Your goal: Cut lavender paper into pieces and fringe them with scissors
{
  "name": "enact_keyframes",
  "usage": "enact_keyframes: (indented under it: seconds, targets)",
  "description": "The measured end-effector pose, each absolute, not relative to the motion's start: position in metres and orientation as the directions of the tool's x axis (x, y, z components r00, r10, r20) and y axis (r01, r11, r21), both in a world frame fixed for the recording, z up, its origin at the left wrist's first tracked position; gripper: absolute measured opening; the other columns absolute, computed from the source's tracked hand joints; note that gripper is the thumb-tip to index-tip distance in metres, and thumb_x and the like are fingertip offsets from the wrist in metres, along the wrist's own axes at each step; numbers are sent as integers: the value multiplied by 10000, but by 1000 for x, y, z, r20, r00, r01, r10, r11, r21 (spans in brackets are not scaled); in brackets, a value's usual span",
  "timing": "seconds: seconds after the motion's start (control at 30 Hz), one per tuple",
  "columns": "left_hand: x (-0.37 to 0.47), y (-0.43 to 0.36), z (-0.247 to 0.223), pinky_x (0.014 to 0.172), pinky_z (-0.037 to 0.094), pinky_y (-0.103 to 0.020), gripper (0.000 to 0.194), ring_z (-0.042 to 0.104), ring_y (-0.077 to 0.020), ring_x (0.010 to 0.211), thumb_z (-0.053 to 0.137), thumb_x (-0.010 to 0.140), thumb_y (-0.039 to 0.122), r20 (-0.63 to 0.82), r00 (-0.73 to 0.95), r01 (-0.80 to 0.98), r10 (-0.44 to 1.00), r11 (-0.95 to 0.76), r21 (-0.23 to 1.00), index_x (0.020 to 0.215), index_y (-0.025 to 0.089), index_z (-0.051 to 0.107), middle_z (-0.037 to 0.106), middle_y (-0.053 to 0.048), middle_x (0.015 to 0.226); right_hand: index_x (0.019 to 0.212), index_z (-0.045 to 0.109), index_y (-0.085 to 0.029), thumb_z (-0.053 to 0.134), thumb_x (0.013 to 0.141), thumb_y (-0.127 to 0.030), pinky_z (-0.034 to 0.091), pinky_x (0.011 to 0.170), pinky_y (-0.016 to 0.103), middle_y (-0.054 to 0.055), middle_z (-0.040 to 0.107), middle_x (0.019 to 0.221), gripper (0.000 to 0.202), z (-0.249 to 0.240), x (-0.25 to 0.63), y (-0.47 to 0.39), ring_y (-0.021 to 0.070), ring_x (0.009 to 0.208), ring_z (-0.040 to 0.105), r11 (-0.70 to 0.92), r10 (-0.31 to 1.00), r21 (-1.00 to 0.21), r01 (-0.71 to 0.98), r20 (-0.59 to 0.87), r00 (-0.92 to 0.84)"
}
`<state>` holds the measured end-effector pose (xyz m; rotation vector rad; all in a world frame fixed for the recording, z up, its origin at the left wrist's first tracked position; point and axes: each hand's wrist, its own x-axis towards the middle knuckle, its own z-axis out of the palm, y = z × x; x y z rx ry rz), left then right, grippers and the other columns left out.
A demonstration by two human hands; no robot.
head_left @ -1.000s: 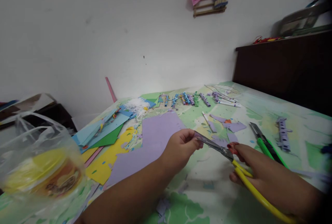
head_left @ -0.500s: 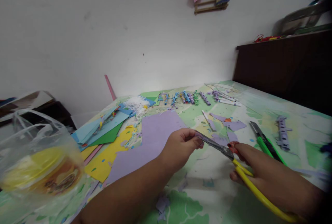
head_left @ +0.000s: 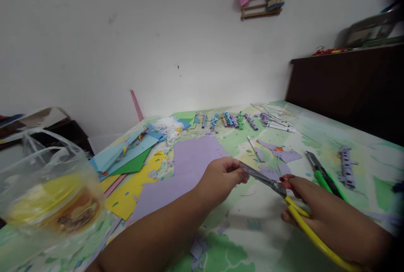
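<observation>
My right hand (head_left: 328, 213) grips a pair of scissors (head_left: 303, 221) by the yellow handles, the metal blades pointing left. Something small and red shows at its fingertips, too small to make out. The fingers of my left hand (head_left: 221, 179) are pinched at the blade tips on a small piece of purple paper, mostly hidden by the fingers. Under and beyond my left forearm lies a large sheet of purple paper (head_left: 195, 154). Purple scraps (head_left: 288, 154) and a white pen-like stick (head_left: 254, 148) lie beyond the blades.
A green and black utility knife (head_left: 325, 179), blade out, lies by my right hand near a holed purple paper roll (head_left: 347, 167). More rolls (head_left: 229, 119) line the back beside white string (head_left: 168, 127). At left stands a bagged yellow-lidded tub (head_left: 59, 204) near coloured sheets (head_left: 126, 154).
The view has shifted slightly, so most things sit a little lower and to the right. Both hands keep their grip, and the scissors stay at my left fingertips.
</observation>
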<state>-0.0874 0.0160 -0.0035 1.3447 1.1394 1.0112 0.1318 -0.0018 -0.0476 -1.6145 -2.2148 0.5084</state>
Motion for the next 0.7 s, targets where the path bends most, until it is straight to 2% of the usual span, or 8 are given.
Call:
enact_keyframes:
  seconds: [0.13, 0.27, 0.4, 0.5, 0.57, 0.6, 0.7]
  targets:
    - [-88, 19, -9, 559, 367, -219, 67, 496, -85, 531, 568, 683, 192, -31, 196, 100, 980, 11, 995, 630, 151, 567, 556, 19, 531, 1094, 545, -226, 585, 710, -460, 438, 862, 429, 108, 609, 1154, 450, -53, 137, 1, 320, 1026, 561, 283, 958, -466, 838, 105, -266]
    - [-88, 30, -21, 539, 381, -218, 132, 503, -84, 484, 606, 655, 231, -104, 192, 41, 976, 98, 994, 591, 153, 520, 525, 28, 479, 1070, 560, -213, 584, 699, -483, 451, 832, 426, 116, 638, 1100, 460, -52, 139, 5, 321, 979, 588, 239, 970, -465, 852, 64, -236]
    - [-87, 37, -30, 565, 433, -230, 142, 548, -93, 539, 625, 633, 259, -169, 188, -32, 968, 178, 983, 635, 138, 550, 570, -3, 580, 1064, 566, -211, 571, 702, -513, 463, 798, 387, 103, 638, 1112, 472, -45, 139, 7, 308, 985, 594, 208, 978, -507, 836, 92, -187]
    - [-85, 36, -33, 578, 459, -231, 157, 571, -97, 586, 627, 628, 264, -198, 215, -39, 956, 211, 977, 689, 128, 578, 584, -19, 660, 856, 605, -224, 590, 687, -504, 469, 633, 333, 47, 684, 816, 327, -40, 138, 9, 264, 752, 631, 187, 981, -634, 750, 157, -111]
    - [-83, 34, -35, 562, 464, -228, 147, 569, -94, 582, 627, 619, 240, -211, 228, -27, 951, 223, 974, 699, 126, 578, 585, -23, 685, 722, 579, -236, 596, 677, -499, 428, 529, 301, 0, 621, 621, 267, -38, 135, 10, 216, 589, 588, 195, 976, -750, 632, 214, -47]
    - [-82, 34, -36, 554, 465, -229, 135, 567, -95, 576, 625, 614, 221, -216, 232, -17, 949, 226, 974, 694, 126, 573, 582, -23, 685, 702, 564, -239, 591, 677, -504, 412, 505, 292, -14, 590, 577, 267, -38, 133, 10, 199, 550, 566, 208, 970, -796, 568, 242, -17]
    - [-78, 33, -39, 553, 474, -245, 108, 575, -110, 567, 608, 607, 157, -214, 243, 22, 946, 216, 976, 694, 125, 552, 572, -21, 646, 802, 532, -229, 506, 715, -547, 418, 508, 297, -23, 554, 570, 331, -44, 124, 9, 181, 534, 546, 253, 956, -846, 470, 292, 11]
